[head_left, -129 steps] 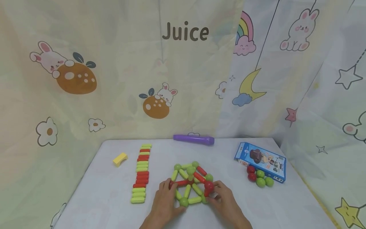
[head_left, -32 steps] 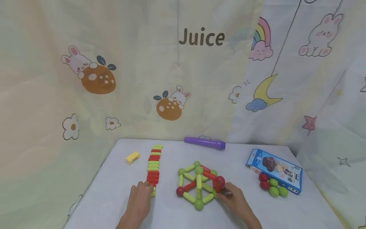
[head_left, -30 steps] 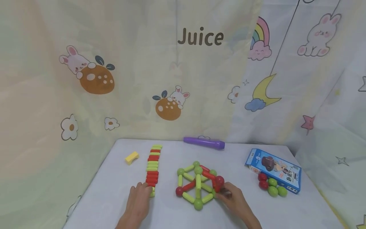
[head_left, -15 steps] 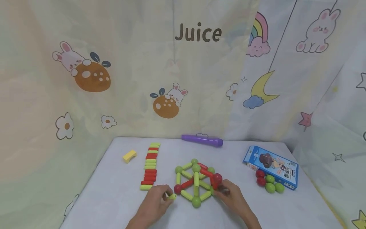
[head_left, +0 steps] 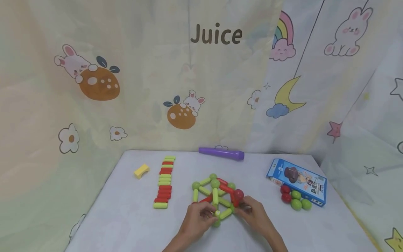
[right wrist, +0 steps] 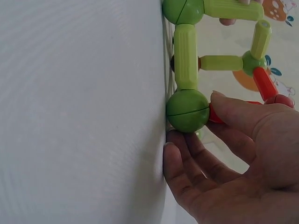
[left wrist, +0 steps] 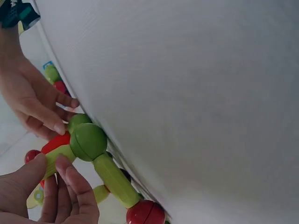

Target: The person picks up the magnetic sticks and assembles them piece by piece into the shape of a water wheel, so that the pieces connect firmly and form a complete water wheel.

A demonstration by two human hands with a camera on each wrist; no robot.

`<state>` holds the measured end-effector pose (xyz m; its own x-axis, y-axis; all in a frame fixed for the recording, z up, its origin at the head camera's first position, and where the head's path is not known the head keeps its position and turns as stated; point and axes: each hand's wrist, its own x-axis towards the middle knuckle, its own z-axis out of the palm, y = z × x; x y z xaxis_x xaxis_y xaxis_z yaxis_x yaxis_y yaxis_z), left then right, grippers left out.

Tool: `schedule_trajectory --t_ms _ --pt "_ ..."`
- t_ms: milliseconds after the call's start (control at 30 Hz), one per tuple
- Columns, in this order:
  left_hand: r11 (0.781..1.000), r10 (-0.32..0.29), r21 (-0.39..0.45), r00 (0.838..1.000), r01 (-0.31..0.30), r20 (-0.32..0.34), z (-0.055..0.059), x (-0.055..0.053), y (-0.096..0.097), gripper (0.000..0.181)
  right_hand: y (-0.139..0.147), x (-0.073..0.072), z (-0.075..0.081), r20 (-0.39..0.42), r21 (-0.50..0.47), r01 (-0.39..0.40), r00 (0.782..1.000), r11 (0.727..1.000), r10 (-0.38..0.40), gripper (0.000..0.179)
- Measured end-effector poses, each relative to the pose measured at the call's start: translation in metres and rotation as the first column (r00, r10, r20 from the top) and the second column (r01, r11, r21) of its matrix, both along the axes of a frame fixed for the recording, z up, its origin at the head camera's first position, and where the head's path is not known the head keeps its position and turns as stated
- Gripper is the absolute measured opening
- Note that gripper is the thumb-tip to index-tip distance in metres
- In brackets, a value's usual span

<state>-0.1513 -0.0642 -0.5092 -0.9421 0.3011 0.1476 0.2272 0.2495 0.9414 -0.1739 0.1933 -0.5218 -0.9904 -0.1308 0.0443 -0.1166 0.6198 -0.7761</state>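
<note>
Table sides (head_left: 102, 201) distant; left hand (head_left: 196, 219) pinches green rod (left wrist: 53, 158), right hand (head_left: 256, 215) apparently red rod (right wrist: 214, 116)

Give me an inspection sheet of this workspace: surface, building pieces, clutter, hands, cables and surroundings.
Surface: white-covered table.
Job's things: stick-and-ball frame, partly red, mostly green; row of sticks, red and light green; loose balls, two red, three green.
Clutter: yellow arch block; purple rod, lying near the back edge; blue box, behind the balls.
Hands: left hand pinches a light-green stick; right hand holds the frame's right side.
Cables: nothing seen.
Surroundings: printed cloth behind the table.
</note>
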Motion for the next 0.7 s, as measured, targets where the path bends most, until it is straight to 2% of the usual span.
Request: schedule_trajectory --t_ms 167,400,467,533,600,633,700 --pt "1.0 0.005 0.013 1.0 -0.005 -0.012 -0.005 -0.001 0.002 0.02 0.001 0.0 0.002 -0.006 -0.009 -0.012 1.0 1.0 0.012 0.032" --pt "1.0 -0.002 0.008 1.0 0.002 0.029 -0.003 -0.003 0.0 0.019 0.004 0.0 0.002 -0.011 -0.024 -0.018 1.0 1.0 0.018 0.031" --pt "1.0 -0.013 -0.01 1.0 0.013 0.023 -0.001 -0.003 -0.003 0.019 0.009 0.001 0.005 -0.01 -0.032 0.002 1.0 0.999 -0.003 0.03" --pt "0.998 -0.016 -0.056 1.0 0.016 0.001 0.001 -0.002 -0.007 0.022 0.021 0.003 0.01 -0.041 -0.021 0.044 0.998 0.999 -0.045 0.031" --pt "0.991 -0.002 -0.135 0.999 -0.006 -0.054 0.004 -0.002 -0.014 0.027 0.04 0.005 0.018 -0.102 0.025 0.115 0.988 0.993 -0.112 0.032" --pt "0.98 0.016 -0.198 0.995 -0.034 -0.095 0.005 -0.002 -0.019 0.031 0.053 0.006 0.022 -0.139 0.058 0.159 0.979 0.986 -0.15 0.032" --pt "0.938 0.052 -0.331 0.983 -0.108 -0.175 0.007 -0.005 -0.029 0.042 0.081 0.008 0.028 -0.208 0.16 0.251 0.954 0.955 -0.216 0.035"
